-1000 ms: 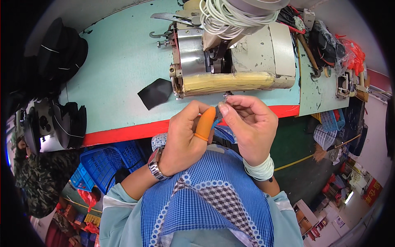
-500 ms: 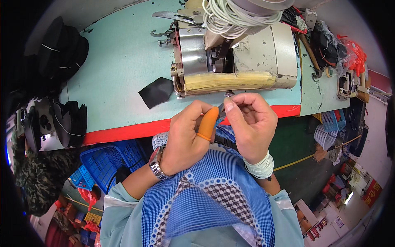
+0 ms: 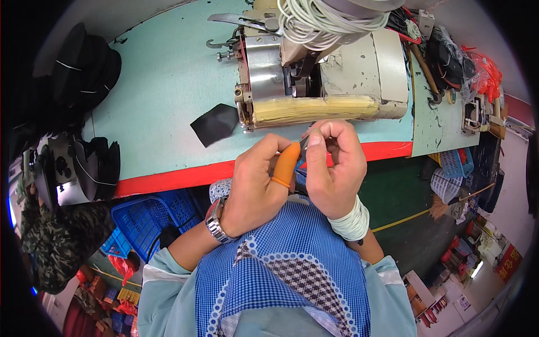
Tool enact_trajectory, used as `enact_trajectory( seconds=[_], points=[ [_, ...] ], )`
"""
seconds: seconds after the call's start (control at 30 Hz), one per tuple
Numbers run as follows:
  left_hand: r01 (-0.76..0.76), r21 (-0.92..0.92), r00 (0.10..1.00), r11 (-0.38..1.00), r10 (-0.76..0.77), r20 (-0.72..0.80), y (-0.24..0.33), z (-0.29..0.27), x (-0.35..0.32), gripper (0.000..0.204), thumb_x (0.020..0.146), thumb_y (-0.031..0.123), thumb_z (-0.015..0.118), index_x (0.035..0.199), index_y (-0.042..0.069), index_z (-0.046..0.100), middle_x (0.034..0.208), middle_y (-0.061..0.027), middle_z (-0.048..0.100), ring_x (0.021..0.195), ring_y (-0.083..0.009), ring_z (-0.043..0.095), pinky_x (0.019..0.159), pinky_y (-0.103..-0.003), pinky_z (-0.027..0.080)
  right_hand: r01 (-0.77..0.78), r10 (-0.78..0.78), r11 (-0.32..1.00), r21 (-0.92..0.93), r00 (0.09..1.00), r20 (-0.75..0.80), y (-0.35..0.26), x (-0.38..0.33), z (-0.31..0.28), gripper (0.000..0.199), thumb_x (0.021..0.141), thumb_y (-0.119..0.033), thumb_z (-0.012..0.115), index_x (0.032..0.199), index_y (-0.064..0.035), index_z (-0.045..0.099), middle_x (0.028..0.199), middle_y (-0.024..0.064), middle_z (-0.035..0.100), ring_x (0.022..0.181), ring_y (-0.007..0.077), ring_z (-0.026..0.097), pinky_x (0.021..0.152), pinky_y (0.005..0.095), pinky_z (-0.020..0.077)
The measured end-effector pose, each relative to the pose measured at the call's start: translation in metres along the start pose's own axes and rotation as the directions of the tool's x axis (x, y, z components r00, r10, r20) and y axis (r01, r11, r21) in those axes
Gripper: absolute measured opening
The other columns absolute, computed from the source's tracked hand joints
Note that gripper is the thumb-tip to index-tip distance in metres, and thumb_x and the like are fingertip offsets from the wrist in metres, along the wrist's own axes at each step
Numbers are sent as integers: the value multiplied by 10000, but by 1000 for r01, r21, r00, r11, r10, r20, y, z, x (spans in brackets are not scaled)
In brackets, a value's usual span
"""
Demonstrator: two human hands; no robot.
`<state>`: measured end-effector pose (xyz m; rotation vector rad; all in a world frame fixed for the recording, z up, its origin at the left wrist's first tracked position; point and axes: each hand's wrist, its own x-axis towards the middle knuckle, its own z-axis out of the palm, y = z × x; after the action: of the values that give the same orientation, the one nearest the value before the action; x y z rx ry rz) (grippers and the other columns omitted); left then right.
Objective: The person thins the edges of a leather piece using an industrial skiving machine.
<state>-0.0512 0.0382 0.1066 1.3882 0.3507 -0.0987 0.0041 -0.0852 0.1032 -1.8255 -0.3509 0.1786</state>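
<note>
Right hand (image 3: 334,168) and left hand (image 3: 255,188) hide something small.

The sewing machine (image 3: 325,73) is blocking the table (image 3: 163,84) directly ahead of both hands (image 3: 303,168); bare surface is lying open leftward, past the black piece (image 3: 215,123).

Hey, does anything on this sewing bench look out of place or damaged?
Mostly orderly. The sewing machine has yellowed tape wrapped along its front edge, looking worn, and one loose black scrap lies beside it.
</note>
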Motion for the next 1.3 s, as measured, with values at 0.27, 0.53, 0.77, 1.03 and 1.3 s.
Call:
enact_trajectory(
  seconds=[0.27,0.53,0.77,1.03,1.3],
  points=[
    [68,-46,993,997,-64,99,-1,-3,2,62,892,-31,478,943,-41,512,666,-48,566,554,-70,545,469,-221,423,366,-372,919,-146,928,-18,17,17,-6,175,707,6,643,801,-11,496,840,133,570,694,197,573,609,284,483],
    [241,-145,962,960,-217,168,8,-6,8,72,936,42,477,946,-23,508,689,-30,546,540,-51,512,473,-203,400,582,-549,801,-138,807,217,9,39,-21,191,668,3,674,784,-3,523,940,149,589,733,191,582,628,283,493],
    [195,-212,976,958,-168,139,4,-8,8,98,952,83,474,964,-11,499,740,-28,550,519,-38,480,457,-192,375,151,-87,856,494,985,-150,0,14,-37,199,852,19,568,672,20,485,808,139,590,661,177,565,670,310,482],
    [-44,-83,997,996,49,63,-14,-2,9,159,933,119,520,972,-6,610,979,-81,596,862,-99,551,745,-226,449,-209,177,977,43,904,389,2,-22,-31,259,771,-56,685,1013,9,618,831,99,633,765,163,629,687,291,494],
    [-74,250,996,965,84,-29,-22,-41,18,223,853,109,637,1059,25,628,938,-74,623,851,-149,597,742,-297,487,-123,68,955,-268,976,-205,30,-7,-78,139,921,-90,518,944,17,604,746,5,555,610,72,496,533,214,400]
  ],
)
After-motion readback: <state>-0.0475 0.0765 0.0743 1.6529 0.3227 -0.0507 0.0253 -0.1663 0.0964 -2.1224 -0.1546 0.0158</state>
